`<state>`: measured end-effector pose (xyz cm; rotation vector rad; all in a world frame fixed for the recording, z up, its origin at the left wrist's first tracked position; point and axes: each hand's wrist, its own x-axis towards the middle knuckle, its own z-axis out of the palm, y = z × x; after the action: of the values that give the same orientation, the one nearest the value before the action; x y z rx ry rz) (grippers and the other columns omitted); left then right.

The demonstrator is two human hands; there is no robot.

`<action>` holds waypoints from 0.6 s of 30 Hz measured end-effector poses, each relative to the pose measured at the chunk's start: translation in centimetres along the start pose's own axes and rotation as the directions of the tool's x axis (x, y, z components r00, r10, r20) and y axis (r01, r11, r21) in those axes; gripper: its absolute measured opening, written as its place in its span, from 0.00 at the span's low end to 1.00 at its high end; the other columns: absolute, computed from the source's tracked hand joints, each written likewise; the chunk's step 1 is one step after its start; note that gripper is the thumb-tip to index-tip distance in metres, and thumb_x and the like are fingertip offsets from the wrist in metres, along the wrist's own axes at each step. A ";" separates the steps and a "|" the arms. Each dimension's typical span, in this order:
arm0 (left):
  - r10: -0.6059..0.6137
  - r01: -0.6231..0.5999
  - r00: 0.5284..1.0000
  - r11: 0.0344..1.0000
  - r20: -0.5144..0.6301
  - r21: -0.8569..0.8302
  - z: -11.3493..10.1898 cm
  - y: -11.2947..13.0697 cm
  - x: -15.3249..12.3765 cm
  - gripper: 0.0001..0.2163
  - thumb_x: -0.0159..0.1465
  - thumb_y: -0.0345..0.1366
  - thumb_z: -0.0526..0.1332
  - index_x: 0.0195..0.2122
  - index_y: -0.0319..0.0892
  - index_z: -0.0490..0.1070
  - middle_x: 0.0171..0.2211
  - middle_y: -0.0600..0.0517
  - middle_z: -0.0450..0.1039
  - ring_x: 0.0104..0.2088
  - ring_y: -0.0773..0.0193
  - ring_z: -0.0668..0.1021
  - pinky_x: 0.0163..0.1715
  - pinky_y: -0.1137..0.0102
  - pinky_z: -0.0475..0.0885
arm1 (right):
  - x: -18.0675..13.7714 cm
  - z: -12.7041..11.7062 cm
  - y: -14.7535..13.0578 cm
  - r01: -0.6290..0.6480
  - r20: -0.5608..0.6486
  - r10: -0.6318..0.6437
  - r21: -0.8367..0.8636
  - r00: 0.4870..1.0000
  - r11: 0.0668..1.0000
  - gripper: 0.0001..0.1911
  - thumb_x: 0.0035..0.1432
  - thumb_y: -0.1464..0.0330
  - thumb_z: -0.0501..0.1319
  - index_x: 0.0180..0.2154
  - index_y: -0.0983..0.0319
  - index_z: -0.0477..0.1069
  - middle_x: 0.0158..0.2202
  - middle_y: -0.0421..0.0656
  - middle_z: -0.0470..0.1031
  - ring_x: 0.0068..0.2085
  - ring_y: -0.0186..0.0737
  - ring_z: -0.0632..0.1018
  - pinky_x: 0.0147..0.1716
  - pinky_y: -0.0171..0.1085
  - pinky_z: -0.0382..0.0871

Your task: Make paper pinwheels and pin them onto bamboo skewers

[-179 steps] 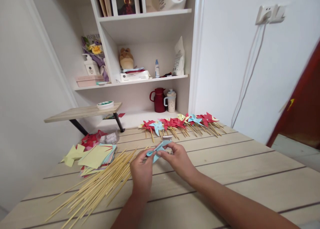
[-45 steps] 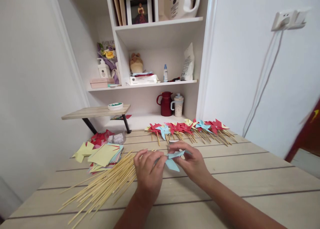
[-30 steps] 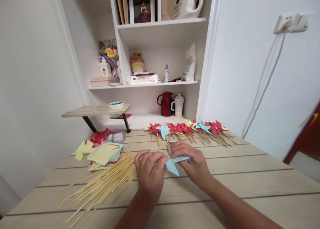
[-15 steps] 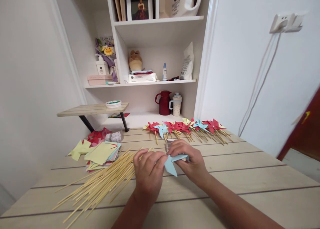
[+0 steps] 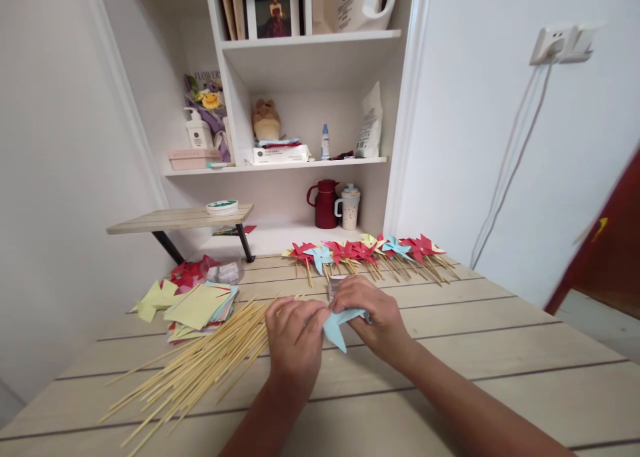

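A light blue paper pinwheel (image 5: 335,333) is held between my two hands above the middle of the table. My left hand (image 5: 296,344) pinches its left side with thumb and fingers. On the other side, my right hand (image 5: 374,317) is closed around its right blades, and the fingers cover much of the paper. Whether a pin or stick is in the paper is hidden by my hands. Just behind my fingers lies a small clear packet or box (image 5: 333,286), partly covered. Loose bamboo sticks (image 5: 210,370) lie in a heap beside my left hand.
Finished pinwheels on sticks (image 5: 360,252), red, blue and yellow, lie in a row at the table's back. Stacked paper squares (image 5: 197,307) and folded yellow paper (image 5: 153,300) sit at left, near a plastic box (image 5: 225,272). A small raised shelf (image 5: 165,220) stands behind them.
The view has shifted slightly, so everything sits a little further left. Both hands keep their hold on the blue pinwheel, with hardly any change in their pose.
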<state>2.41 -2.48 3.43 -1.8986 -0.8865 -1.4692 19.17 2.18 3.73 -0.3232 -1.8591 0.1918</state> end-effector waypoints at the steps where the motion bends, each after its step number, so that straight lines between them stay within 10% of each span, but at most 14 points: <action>1: -0.044 0.044 0.999 0.999 0.017 -0.014 0.2 -0.1 -0.1 0.10 0.64 0.23 0.58 0.36 0.46 0.75 0.34 0.54 0.79 0.36 0.64 0.78 0.48 0.61 0.65 | -0.1 0.1 0.2 -0.050 0.008 0.050 0.002 0.999 0.999 0.09 0.59 0.77 0.61 0.35 0.57 0.74 0.33 0.42 0.78 0.39 0.42 0.76 0.42 0.44 0.70; 10: -0.553 0.605 0.793 0.765 0.255 -0.222 2.1 -1.4 -1.7 0.05 0.63 0.36 0.63 0.34 0.46 0.78 0.36 0.50 0.76 0.40 0.58 0.77 0.41 0.63 0.71 | 0.0 0.8 0.9 -0.548 0.148 0.527 0.195 0.837 0.814 0.05 0.54 0.66 0.68 0.33 0.59 0.74 0.33 0.40 0.78 0.37 0.40 0.77 0.38 0.37 0.69; 18: -0.504 0.538 0.841 0.817 0.196 -0.208 2.0 -1.3 -1.7 0.04 0.63 0.34 0.63 0.33 0.45 0.78 0.36 0.51 0.76 0.39 0.58 0.77 0.42 0.62 0.69 | 0.1 0.5 0.7 -0.496 0.119 0.482 0.159 0.868 0.854 0.06 0.54 0.65 0.70 0.33 0.59 0.76 0.33 0.41 0.78 0.37 0.41 0.77 0.39 0.39 0.69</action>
<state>2.27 -0.40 1.40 -2.0557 -1.4321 -1.8642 18.78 2.94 3.47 -0.6665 -1.7840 0.7330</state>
